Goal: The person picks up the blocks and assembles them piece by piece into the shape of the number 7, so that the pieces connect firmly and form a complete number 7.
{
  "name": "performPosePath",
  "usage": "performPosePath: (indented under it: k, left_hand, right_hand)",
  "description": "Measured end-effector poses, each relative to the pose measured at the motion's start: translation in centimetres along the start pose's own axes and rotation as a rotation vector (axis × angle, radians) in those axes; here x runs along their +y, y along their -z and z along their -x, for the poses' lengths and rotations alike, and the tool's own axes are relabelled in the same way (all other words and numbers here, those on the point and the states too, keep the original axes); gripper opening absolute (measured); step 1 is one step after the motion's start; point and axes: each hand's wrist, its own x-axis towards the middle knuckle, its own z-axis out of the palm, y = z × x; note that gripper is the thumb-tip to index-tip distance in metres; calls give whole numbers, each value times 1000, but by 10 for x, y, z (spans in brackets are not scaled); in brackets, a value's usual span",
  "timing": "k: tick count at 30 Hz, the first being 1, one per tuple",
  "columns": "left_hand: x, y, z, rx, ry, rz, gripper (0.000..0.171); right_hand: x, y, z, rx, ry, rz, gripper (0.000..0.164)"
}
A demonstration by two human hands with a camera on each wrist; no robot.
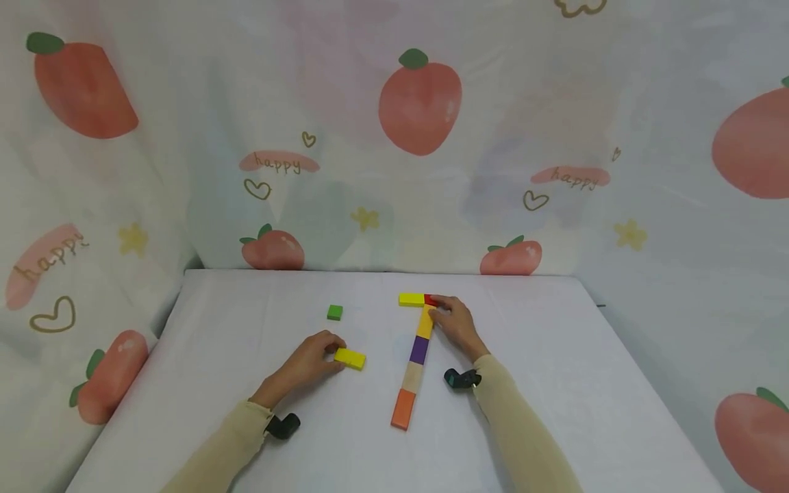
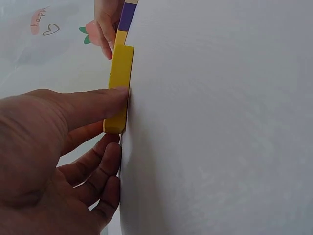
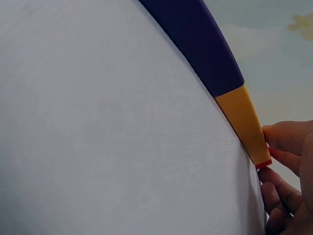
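My left hand [image 1: 311, 361] pinches a yellow block [image 1: 350, 359] between thumb and fingers, low over the white table. The left wrist view shows the thumb lying across this yellow block [image 2: 120, 81]. At the far end of a row of blocks, my right hand [image 1: 455, 320] pinches a small red block [image 1: 429, 299], with a fingertip beside the adjoining yellow-orange block [image 1: 425, 322]. That red block [image 3: 264, 164] is mostly hidden in the right wrist view. Another yellow block [image 1: 411, 299] lies against its left side. Nearer in the row come a purple block [image 1: 419, 350], a beige block [image 1: 412, 377] and an orange block [image 1: 403, 409].
A small green block [image 1: 335, 312] lies apart, beyond my left hand. The white table [image 1: 524, 424] meets a fruit-print cloth backdrop [image 1: 419, 205] at its far edge. Dark wrist cameras stick out from both sleeves.
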Motion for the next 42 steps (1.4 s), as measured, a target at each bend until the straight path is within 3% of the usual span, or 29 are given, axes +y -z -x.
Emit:
performPosePath:
  k: [5, 11, 16, 42]
  left_hand:
    - [-1, 4, -1, -13, -10, -4, 31]
    - [-7, 6, 3, -8, 7, -7, 32]
    - [-8, 6, 2, -6, -18, 29, 32]
    - [9, 11, -9, 124, -49, 134, 31]
  right_hand:
    - [0, -1, -2, 27, 10, -12, 45]
    - [-2, -6, -3, 3, 34, 3, 46]
    - [-3, -5, -2, 18, 10, -6, 45]
    - [-1, -2, 0, 23, 5, -5, 45]
